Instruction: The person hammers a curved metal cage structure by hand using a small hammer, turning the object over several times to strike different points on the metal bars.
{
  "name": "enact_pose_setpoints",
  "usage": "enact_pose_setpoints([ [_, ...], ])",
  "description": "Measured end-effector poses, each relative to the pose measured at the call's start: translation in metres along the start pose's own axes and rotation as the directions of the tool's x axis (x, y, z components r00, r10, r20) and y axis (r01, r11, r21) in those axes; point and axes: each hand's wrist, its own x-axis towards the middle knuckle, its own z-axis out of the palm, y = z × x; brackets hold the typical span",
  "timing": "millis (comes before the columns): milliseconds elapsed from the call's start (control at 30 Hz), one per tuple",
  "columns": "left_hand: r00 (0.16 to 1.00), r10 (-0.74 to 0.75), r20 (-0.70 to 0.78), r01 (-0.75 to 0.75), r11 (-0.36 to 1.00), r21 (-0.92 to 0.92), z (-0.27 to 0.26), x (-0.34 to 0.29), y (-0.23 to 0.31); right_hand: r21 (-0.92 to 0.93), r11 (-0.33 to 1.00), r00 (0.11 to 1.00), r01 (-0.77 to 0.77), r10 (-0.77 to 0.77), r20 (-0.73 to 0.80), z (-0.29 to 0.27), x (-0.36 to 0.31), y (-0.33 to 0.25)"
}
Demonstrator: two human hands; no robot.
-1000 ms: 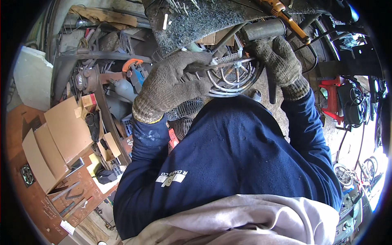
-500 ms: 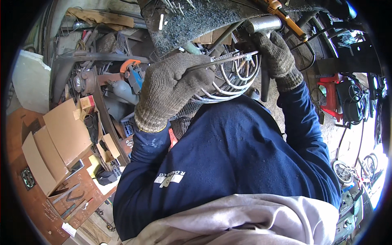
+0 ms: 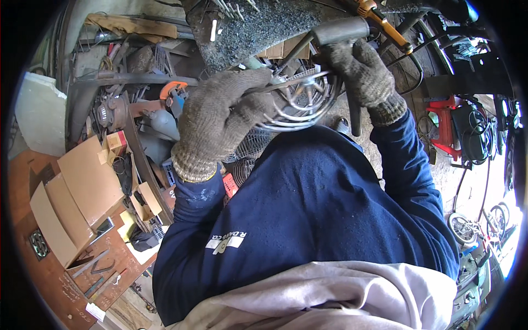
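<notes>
My left hand (image 3: 217, 118), in a grey-brown knitted glove, is closed round the rim of a bowl-shaped wire frame (image 3: 300, 118) of bent metal rods. The frame is tilted above my lap, its curved ribs facing right. In the same kind of glove, my right hand (image 3: 363, 71) grips a hammer (image 3: 344, 31) close under its thick cylindrical head. The dark handle hangs down below that hand, beside the frame's right end. Whether hammer and frame touch is not plain. My fingertips are partly hidden on both hands.
A grit-covered metal bench (image 3: 258, 33) with loose rods lies ahead, an orange-handled tool (image 3: 385, 25) at its right. To the left are an open cardboard box (image 3: 91, 190) on a brown board (image 3: 33, 264) and piled scrap. A red stool (image 3: 443, 126) stands at the right.
The hammer head has risen toward the camera and shifted slightly left and up. My left hand and the wire frame have moved a little left. Both grips stay closed.
</notes>
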Motion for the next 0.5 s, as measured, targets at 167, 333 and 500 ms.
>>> enact_pose_setpoints([
  [167, 1.000, -0.011, -0.026, 0.013, 0.997, 0.076, 0.023, 0.005, 0.000, -0.033, 0.971, 0.971, -0.236, 0.237, 0.028, 0.016, 0.007, -0.035],
  [333, 0.976, -0.046, -0.214, 0.037, 0.998, -0.047, 0.041, -0.011, -0.020, 0.051, 0.999, 0.998, -0.012, 0.015, -0.056, 0.020, 0.005, -0.043],
  [500, 0.898, -0.216, -0.383, 0.151, 0.970, -0.191, 0.052, -0.034, -0.045, 0.089, 0.995, 0.960, 0.047, -0.020, -0.280, 0.009, -0.002, -0.050],
])
